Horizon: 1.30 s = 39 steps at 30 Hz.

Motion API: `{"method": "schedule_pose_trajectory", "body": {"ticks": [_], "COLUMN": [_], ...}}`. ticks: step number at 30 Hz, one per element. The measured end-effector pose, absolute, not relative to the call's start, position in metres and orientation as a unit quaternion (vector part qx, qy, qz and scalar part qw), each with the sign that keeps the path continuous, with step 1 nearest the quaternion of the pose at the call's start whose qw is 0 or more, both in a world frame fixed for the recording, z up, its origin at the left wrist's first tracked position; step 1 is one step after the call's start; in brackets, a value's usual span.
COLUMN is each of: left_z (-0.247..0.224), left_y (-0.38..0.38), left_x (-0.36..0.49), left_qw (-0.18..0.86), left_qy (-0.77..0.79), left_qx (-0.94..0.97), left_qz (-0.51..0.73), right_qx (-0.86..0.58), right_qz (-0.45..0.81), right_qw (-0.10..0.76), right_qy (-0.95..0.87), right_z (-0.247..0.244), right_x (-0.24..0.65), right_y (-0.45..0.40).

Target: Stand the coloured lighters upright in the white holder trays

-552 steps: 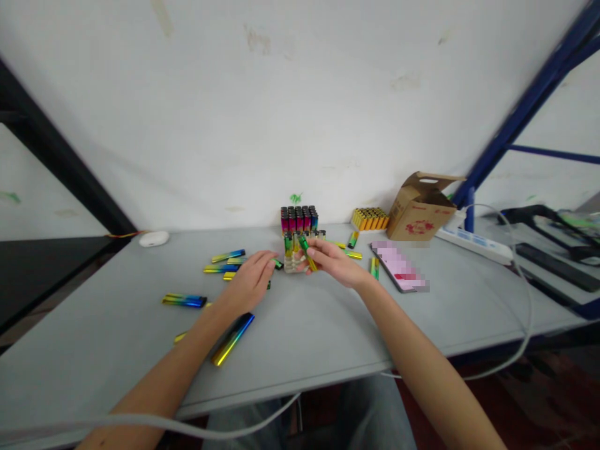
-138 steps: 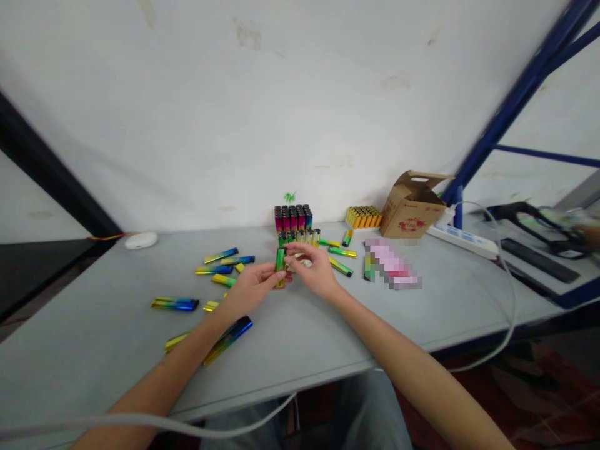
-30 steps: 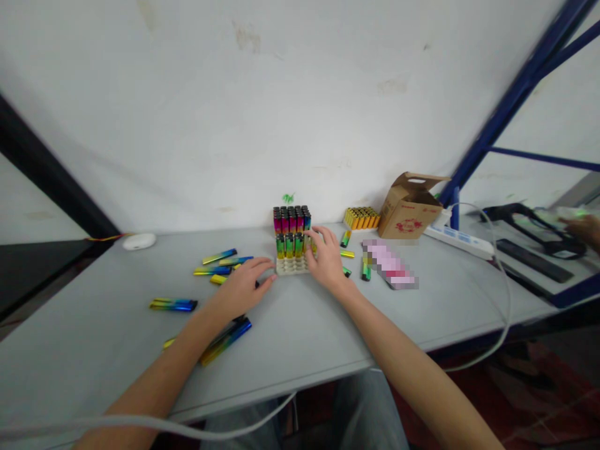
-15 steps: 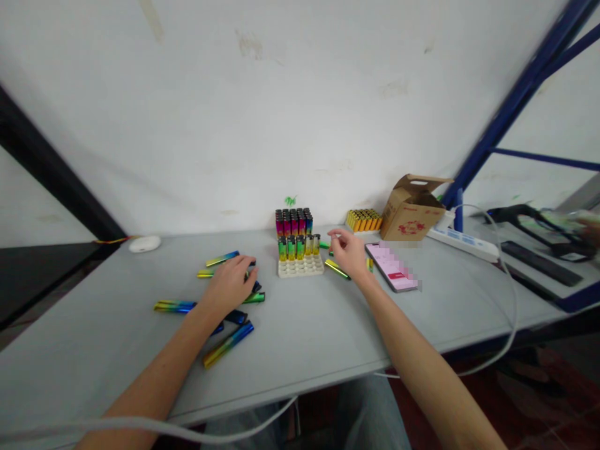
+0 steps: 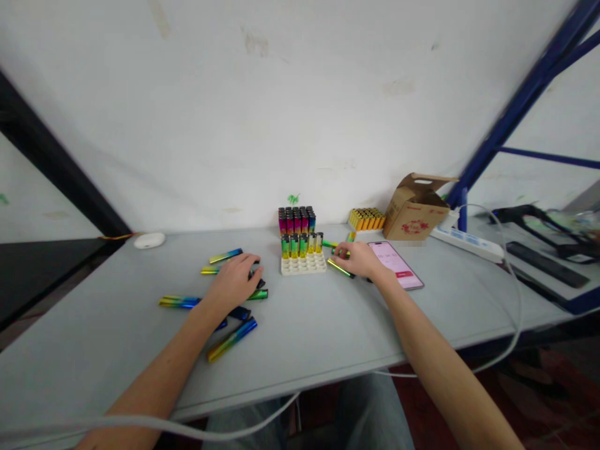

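My left hand [image 5: 237, 278] lies low over a loose group of lighters at the left, fingers and thumb apart. Around it are a yellow-blue lighter [image 5: 225, 255], a green lighter [image 5: 259, 294] and, nearer me, another yellow-blue lighter [image 5: 233, 340]. My right hand [image 5: 355, 259] is at the lighters right of the white tray [image 5: 304, 269], its fingers curled round the end of a green lighter [image 5: 329, 244]. A yellow lighter [image 5: 340, 268] lies just below those fingers. Green-yellow lighters [image 5: 294, 246] stand upright in the tray's back rows; open holes show in front.
Behind the tray stands a block of red-blue lighters [image 5: 297, 220]. Farther right are a tray of orange-yellow lighters [image 5: 367, 219], an open cardboard box [image 5: 415, 209], a phone [image 5: 407, 275] and a power strip [image 5: 469, 244]. A white case [image 5: 149, 240] lies far left.
My right hand has come down and towards me from beside the tray to the lighters on the table. My left hand stays over its group. The view has shifted slightly.
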<state>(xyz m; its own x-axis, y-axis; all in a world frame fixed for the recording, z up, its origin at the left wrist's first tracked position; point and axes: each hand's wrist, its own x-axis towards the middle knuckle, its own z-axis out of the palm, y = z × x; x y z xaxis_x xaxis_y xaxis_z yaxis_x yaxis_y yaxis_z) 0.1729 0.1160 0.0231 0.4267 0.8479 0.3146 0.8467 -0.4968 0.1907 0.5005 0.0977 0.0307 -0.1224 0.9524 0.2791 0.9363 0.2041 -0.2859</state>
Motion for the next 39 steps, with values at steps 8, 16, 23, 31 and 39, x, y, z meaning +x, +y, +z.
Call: {"method": "schedule_pose_trajectory", "body": {"ticks": [8,16,23,31,39], "left_z": [0.019,0.017,0.015,0.014,0.014], "left_y": [0.117,0.116,0.117,0.118,0.118], "left_x": [0.174,0.174,0.174,0.175,0.175], "left_qw": [-0.008,-0.018,-0.02,-0.01,0.002], "left_qy": [0.494,0.495,0.497,0.505,0.506], "left_qx": [0.846,0.846,0.842,0.837,0.837], "left_qz": [0.199,0.199,0.208,0.21,0.207], "right_qx": [-0.586,-0.52,-0.477,-0.47,-0.442], "right_qz": [0.122,0.311,0.427,0.434,0.444], "right_qw": [0.183,0.389,0.599,0.639,0.638], "right_qy": [-0.78,-0.694,-0.481,-0.427,-0.447], "right_z": [0.025,0.028,0.033,0.034,0.032], "right_x": [0.497,0.497,0.482,0.48,0.481], "right_y": [0.099,0.101,0.104,0.102,0.102]}}
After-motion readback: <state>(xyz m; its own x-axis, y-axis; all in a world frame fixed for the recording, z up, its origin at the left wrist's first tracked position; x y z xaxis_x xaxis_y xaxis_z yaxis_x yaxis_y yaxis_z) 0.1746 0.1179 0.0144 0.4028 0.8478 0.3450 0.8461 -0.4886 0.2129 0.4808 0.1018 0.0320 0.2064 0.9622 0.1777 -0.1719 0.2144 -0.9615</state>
